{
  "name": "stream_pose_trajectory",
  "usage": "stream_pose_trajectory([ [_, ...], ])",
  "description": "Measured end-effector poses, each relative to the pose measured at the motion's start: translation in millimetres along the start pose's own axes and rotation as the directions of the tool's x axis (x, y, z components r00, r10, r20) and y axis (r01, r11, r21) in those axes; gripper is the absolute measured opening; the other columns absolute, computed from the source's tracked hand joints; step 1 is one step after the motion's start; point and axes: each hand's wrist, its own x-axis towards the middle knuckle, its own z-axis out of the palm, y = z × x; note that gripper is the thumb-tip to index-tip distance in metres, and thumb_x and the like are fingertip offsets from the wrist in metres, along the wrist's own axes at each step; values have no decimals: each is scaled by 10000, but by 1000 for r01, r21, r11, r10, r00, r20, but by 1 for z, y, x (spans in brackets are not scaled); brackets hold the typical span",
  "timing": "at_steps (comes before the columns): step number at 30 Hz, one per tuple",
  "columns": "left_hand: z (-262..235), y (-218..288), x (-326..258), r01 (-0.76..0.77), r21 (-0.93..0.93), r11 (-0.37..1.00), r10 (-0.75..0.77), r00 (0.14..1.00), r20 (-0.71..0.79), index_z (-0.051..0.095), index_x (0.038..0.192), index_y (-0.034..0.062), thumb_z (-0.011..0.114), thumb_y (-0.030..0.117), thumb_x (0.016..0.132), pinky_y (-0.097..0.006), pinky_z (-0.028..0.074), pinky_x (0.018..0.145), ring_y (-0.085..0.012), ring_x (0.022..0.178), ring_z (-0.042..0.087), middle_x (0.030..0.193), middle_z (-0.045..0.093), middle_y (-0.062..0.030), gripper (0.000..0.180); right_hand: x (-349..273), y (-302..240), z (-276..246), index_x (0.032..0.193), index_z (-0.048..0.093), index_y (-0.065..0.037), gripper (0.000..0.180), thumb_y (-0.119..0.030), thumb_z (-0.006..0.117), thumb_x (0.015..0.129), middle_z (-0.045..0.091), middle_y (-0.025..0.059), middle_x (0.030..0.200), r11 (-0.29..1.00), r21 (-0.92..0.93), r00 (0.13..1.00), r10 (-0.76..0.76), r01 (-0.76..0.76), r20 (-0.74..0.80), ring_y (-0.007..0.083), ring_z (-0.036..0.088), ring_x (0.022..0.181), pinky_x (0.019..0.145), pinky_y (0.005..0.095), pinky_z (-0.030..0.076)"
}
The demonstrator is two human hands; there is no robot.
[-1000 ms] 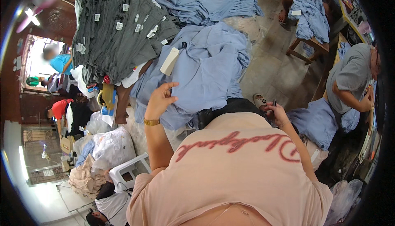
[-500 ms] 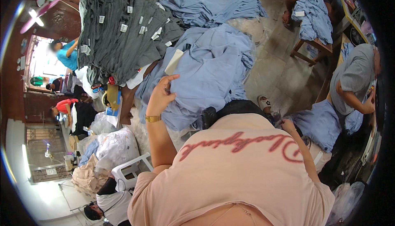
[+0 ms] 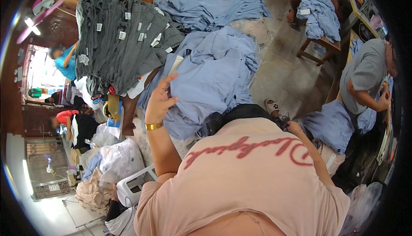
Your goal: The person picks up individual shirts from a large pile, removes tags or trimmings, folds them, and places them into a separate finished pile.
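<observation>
Fingers [image 3: 165, 80] of the left hand [image 3: 156, 105] are spread, thumb apart, at the near left part of the blue garments [image 3: 210, 70]; whether the right hand [image 3: 293, 127] pinches anything, I cannot tell. Handling seems between grips; lifting cloth would call for closing on it.

The window [image 3: 39, 70] at left is overexposed. A fluorescent tube [image 3: 27, 176] glares near the left rim. Soft reflections lie on the tiled floor [image 3: 274, 81]. Fisheye distortion bends outer edges; blue flare fringes the left rim. The lower right is dim.
</observation>
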Motion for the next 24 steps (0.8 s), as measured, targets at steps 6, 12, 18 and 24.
stream_pose_trajectory([
  [6,7,15,12,63,-298,952,-36,995,95,340,1291,-19,548,-130,613,-274,280,980,-170,1190,351,1299,376,-84,717,2,16,9,939,624,-71,261,-163,510,723,605,182,952,997,-65,999,-36,36,2,335,576,909,798,404,446],
  [12,18,12,45,-81,-302,950,124,984,125,320,1296,-37,598,-38,602,-326,203,1040,-225,1236,311,1325,344,-140,747,13,34,24,940,627,-82,278,-177,512,705,611,188,920,994,-102,999,-24,27,33,337,592,833,746,425,451],
  [18,24,15,50,5,-494,869,88,982,164,255,1316,-67,605,33,648,-332,209,1044,-233,1244,301,1353,302,-149,761,11,-9,-15,946,633,-108,293,-124,522,676,619,173,904,992,-126,999,-19,25,48,321,596,851,728,399,463],
  [24,20,13,44,-8,-412,911,71,988,137,230,1324,-67,614,45,673,-322,221,1041,-228,1249,294,1372,267,-143,764,1,-5,3,901,650,-114,254,-115,525,680,633,133,901,989,-133,997,68,-61,46,306,601,829,715,394,463],
])
